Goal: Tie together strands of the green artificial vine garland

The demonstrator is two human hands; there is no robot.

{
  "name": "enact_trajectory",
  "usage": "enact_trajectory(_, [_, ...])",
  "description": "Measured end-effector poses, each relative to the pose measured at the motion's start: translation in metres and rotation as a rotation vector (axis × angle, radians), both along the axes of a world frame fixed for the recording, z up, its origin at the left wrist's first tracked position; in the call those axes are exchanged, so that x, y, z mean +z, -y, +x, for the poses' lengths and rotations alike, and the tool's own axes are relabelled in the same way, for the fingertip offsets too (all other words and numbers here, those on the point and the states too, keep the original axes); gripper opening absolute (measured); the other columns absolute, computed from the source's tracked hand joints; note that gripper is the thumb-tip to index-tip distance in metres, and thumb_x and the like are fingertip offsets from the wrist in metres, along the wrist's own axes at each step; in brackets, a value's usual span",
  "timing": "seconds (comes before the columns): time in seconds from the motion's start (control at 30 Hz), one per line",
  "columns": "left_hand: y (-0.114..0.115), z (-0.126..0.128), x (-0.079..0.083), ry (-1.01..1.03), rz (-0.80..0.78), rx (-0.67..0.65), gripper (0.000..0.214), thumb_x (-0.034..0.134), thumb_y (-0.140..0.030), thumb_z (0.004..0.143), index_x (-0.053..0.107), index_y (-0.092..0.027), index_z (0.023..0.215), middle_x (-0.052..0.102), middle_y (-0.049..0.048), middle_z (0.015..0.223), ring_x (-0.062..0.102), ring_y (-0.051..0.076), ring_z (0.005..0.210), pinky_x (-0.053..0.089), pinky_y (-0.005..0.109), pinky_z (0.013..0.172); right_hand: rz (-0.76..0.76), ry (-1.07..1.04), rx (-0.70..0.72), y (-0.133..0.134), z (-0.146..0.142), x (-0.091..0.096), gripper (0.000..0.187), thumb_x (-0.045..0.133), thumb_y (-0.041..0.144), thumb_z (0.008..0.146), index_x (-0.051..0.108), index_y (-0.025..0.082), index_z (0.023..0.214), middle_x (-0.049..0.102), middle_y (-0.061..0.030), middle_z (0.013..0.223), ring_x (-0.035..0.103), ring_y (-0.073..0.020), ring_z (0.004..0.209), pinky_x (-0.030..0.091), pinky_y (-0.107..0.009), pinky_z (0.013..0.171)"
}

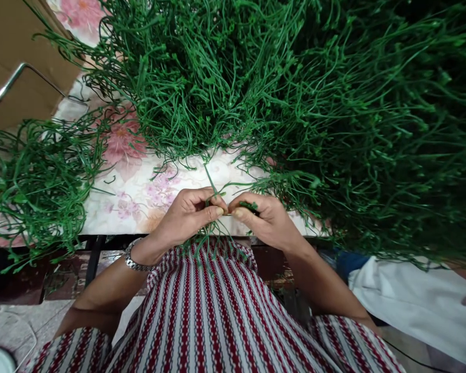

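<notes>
Evidently Fine, Close Work

The left hand [194, 215] was pinched narrow on a few green stems [210, 178], which rose above its fingertips and trailed below toward the striped garment [205, 316]. The right hand [266, 217] met it at the fingertips, its thumb and forefinger also closed, with green tips [249, 206] showing in its curl. The step looked like fingertip work on those stems at the near edge of the desk [104, 220]; the next move seemed to call for a light, exact pinch. A large heap [217, 67] lay beyond, a smaller pile [42, 186] leftward. No brand, label or writing was legible.
</notes>
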State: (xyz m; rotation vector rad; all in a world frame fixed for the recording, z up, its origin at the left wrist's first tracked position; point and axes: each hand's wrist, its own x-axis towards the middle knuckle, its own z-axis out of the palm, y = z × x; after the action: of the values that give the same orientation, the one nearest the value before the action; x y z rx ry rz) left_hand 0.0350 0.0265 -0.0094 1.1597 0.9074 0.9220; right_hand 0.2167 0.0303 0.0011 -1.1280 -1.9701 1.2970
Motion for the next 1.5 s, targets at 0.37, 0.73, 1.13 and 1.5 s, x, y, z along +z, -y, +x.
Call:
enact_trajectory(0.37, [0.010, 0.011, 0.000, -0.156, 0.283, 0.165, 0.007, 0.061, -0.013, 0.072, 0.067, -0.015, 0.070, 0.056, 0.0016, 0.066, 0.051, 0.010, 0.064, 0.041, 0.022, 0.058, -0.355, -0.286, -0.017, 0.013, -0.020, -0.022, 0.018, 0.058, 0.030, 0.077, 0.052, 0.014, 0.073, 0.043, 0.0040, 0.063, 0.038, -0.0056, 0.057, 0.034, -0.018, 0.052])
enact_trajectory(0.73, [0.009, -0.002, -0.005, 0.133, -0.202, -0.029, 0.015, 0.066, -0.023, 0.070, 0.058, -0.014, 0.079, 0.047, -0.0036, 0.057, 0.035, 0.003, 0.043, 0.028, 0.016, 0.038, -0.078, -0.145, -0.050, 0.013, -0.011, -0.013, 0.019, 0.051, 0.026, 0.084, 0.055, 0.014, 0.071, 0.039, 0.0056, 0.055, 0.033, -0.0044, 0.050, 0.027, -0.017, 0.048])
enact_trajectory(1.13, [0.014, 0.001, -0.006, -0.096, 0.109, 0.016, 0.004, 0.060, -0.014, 0.072, 0.058, -0.015, 0.069, 0.049, -0.0003, 0.068, 0.045, 0.009, 0.063, 0.035, 0.021, 0.057, -0.236, -0.169, 0.041, 0.014, -0.012, -0.020, 0.026, 0.061, 0.040, 0.075, 0.051, 0.016, 0.074, 0.042, 0.0044, 0.062, 0.035, -0.0067, 0.056, 0.029, -0.018, 0.048])
enact_trajectory(1.5, [0.016, 0.014, -0.006, 0.291, -0.120, 0.201, 0.014, 0.070, -0.022, 0.065, 0.058, -0.016, 0.064, 0.048, -0.0002, 0.073, 0.046, 0.009, 0.066, 0.040, 0.020, 0.057, -0.239, -0.358, 0.130, 0.010, -0.016, -0.018, 0.019, 0.051, 0.027, 0.084, 0.054, 0.013, 0.071, 0.042, 0.0047, 0.060, 0.037, -0.0039, 0.053, 0.031, -0.017, 0.050])
